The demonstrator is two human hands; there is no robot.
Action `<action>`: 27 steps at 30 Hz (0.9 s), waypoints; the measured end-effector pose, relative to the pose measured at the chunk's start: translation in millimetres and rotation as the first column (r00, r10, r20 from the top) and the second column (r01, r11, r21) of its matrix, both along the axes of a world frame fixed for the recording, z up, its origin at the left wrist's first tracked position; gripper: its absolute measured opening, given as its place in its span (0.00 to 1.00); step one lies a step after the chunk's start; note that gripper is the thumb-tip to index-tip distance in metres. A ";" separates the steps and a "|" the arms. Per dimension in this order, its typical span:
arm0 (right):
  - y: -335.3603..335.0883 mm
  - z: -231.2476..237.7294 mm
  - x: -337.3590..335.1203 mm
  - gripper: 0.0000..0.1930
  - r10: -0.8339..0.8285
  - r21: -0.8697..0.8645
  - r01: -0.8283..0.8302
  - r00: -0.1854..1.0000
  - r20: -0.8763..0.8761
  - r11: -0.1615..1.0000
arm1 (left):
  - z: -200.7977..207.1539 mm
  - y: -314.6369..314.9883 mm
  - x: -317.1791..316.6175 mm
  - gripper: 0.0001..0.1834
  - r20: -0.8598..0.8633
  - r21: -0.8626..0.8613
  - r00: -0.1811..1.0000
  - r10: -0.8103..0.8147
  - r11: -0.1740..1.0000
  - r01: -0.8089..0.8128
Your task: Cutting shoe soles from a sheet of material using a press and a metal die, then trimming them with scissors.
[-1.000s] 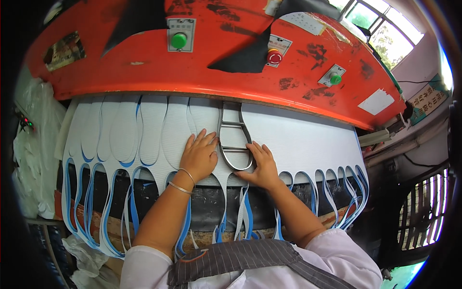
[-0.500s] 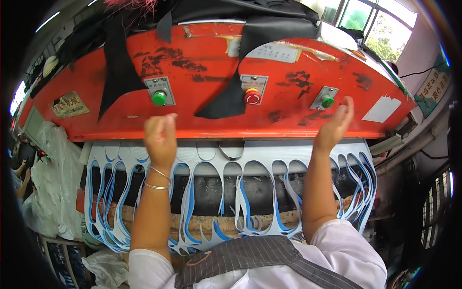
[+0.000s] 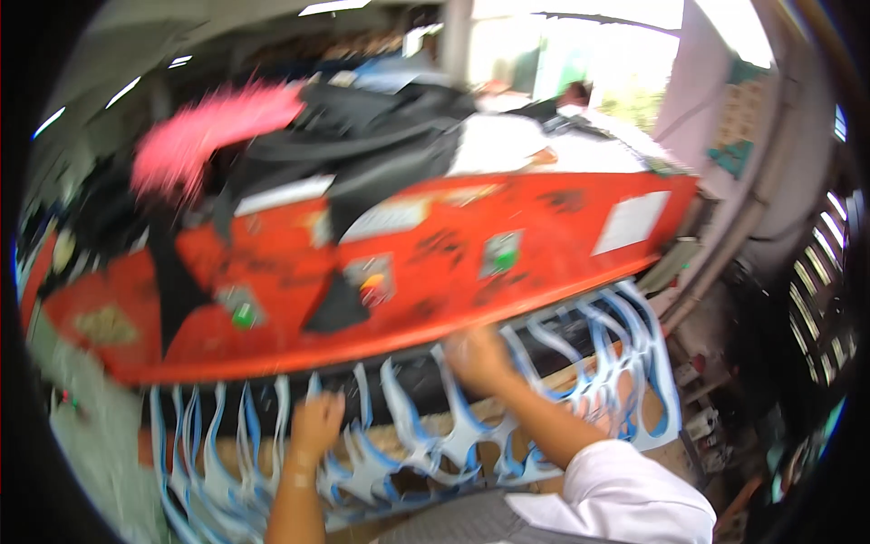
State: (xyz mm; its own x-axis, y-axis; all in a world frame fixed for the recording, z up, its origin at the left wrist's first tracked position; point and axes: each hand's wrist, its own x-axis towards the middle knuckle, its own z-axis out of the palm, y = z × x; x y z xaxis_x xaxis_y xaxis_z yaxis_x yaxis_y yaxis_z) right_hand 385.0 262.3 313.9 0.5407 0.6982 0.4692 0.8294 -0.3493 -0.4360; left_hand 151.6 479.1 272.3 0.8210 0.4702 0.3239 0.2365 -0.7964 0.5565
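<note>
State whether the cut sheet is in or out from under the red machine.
Out, at least partly: the sheet shows as strips below the red machine; whatever lies underneath is hidden.

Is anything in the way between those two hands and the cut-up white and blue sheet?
Nothing that I can see stands between the left hand or right hand and the sheet. Blur hides whether either touches it.
</note>
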 end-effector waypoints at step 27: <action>26.5 -22.2 18.9 0.27 0.321 -0.408 -0.598 0.758 -0.568 0.690 | -0.5 11.8 61.8 0.18 -0.579 -0.042 0.805 -0.132 0.990 0.132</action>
